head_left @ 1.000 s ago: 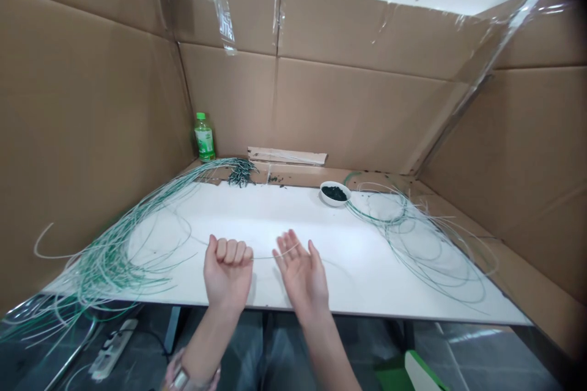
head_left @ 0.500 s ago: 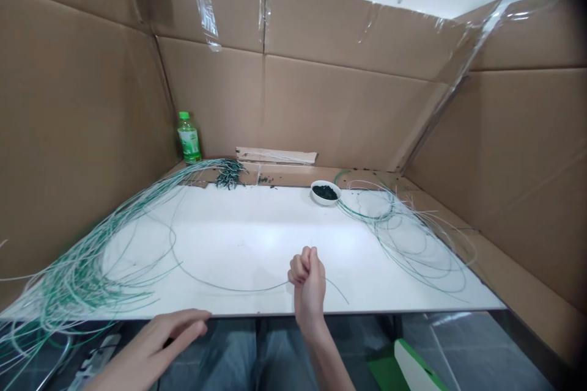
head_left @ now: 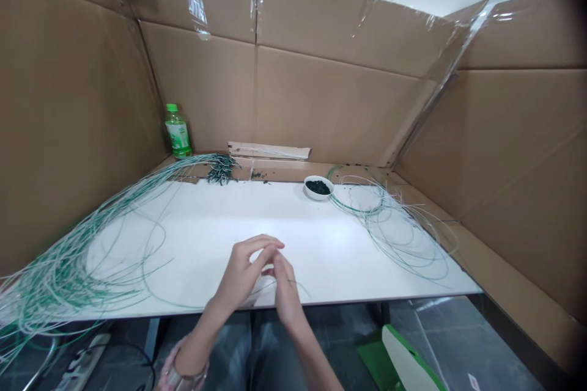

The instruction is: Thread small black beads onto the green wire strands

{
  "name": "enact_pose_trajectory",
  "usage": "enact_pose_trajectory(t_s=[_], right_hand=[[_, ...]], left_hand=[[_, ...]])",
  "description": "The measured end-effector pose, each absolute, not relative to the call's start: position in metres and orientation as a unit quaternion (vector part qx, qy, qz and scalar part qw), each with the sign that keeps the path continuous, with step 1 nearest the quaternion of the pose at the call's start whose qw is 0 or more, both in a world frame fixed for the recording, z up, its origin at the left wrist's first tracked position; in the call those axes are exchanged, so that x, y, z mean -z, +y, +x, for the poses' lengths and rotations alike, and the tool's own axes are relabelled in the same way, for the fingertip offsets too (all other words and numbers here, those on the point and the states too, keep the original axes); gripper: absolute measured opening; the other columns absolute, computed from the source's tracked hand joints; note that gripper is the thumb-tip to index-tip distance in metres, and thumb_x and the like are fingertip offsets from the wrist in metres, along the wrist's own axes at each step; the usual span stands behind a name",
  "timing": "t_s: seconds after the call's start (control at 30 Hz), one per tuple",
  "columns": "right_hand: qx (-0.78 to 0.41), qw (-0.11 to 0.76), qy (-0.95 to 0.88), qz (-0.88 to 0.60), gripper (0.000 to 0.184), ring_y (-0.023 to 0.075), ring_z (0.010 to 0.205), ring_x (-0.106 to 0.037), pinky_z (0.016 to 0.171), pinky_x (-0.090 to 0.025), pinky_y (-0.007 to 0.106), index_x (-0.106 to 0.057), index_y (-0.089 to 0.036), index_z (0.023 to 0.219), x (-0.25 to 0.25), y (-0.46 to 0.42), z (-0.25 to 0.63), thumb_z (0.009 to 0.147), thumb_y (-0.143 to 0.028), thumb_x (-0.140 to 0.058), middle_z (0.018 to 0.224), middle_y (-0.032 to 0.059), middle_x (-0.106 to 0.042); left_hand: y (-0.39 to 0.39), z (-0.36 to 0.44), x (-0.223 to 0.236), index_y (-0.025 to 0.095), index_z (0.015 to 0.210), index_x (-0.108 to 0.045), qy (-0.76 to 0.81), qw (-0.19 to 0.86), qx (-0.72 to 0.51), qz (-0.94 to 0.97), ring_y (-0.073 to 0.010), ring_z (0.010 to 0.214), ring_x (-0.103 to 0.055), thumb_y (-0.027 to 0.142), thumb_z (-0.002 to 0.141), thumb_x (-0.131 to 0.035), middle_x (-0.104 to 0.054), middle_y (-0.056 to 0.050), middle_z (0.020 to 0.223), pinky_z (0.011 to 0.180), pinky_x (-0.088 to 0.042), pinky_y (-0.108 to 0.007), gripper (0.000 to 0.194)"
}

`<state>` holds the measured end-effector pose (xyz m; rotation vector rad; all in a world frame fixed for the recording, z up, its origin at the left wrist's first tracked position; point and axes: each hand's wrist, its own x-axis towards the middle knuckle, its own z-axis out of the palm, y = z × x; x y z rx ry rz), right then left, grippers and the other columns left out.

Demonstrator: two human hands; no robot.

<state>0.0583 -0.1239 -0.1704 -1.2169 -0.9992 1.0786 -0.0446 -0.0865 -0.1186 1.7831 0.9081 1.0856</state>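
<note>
My left hand (head_left: 245, 269) and my right hand (head_left: 287, 290) meet above the front part of the white table, fingertips touching. A thin green wire (head_left: 175, 305) curves in from the left, passes by my hands, and its short end sticks out right of my right hand. My right hand is closed on this wire. My left fingers are pinched together against the right fingertips; whatever may be between them is too small to make out. Behind my hands stands a white bowl (head_left: 306, 193) of small dark pieces.
A large bundle of green and white wires (head_left: 68, 275) spreads over the left side, its dark-tipped ends (head_left: 221, 169) at the back. Looser wire coils (head_left: 389, 226) lie at right. A green bottle (head_left: 178, 134) stands in the back left corner. Cardboard walls (head_left: 321, 98) surround the table.
My left hand has come up from below the table edge to meet my right hand. The right hand has shifted left and its fist has loosened into a pinch. The view has shifted slightly.
</note>
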Motion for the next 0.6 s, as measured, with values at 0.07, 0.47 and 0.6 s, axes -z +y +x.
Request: enact_pose_trajectory(t_s=[0.07, 0.47, 0.6], right_hand=[[-0.438, 0.544, -0.492, -0.519, 0.039, 0.0186, 0.101, -0.052, 0.091, -0.038, 0.032, -0.056, -0.021, 0.096, 0.164, -0.122, 0.073, 0.089, -0.053, -0.036, 0.102, 0.0052, -0.058], [-0.538, 0.362, -0.597, -0.472, 0.019, 0.0158, 0.069, -0.055, 0.071, -0.043, 0.029, -0.051, -0.018, 0.061, 0.139, -0.108, 0.076, 0.076, -0.016, -0.039, 0.064, 0.0006, -0.055], [-0.560, 0.351, -0.605, -0.443, 0.018, 0.0157, 0.070, -0.055, 0.071, -0.043, 0.027, -0.050, -0.017, 0.050, 0.142, -0.102, 0.079, 0.066, -0.012, -0.044, 0.062, 0.0001, -0.055]], left_hand=[[-0.084, -0.055, 0.113, 0.016, 0.085, -0.069, 0.358, 0.356, -0.408, 0.761, -0.0155, 0.090, -0.061, 0.028, 0.089, -0.048, -0.067, -0.005, 0.092, 0.084, -0.045, -0.025, 0.024], [-0.085, -0.054, 0.105, 0.020, 0.077, -0.072, 0.336, 0.361, -0.305, 0.815, -0.0137, 0.085, -0.058, 0.019, 0.086, -0.053, -0.066, -0.003, 0.090, 0.077, -0.042, -0.024, 0.021], [-0.086, -0.055, 0.107, 0.021, 0.077, -0.073, 0.329, 0.388, -0.308, 0.804, -0.0155, 0.086, -0.058, 0.022, 0.085, -0.054, -0.066, -0.004, 0.091, 0.078, -0.043, -0.025, 0.021]])
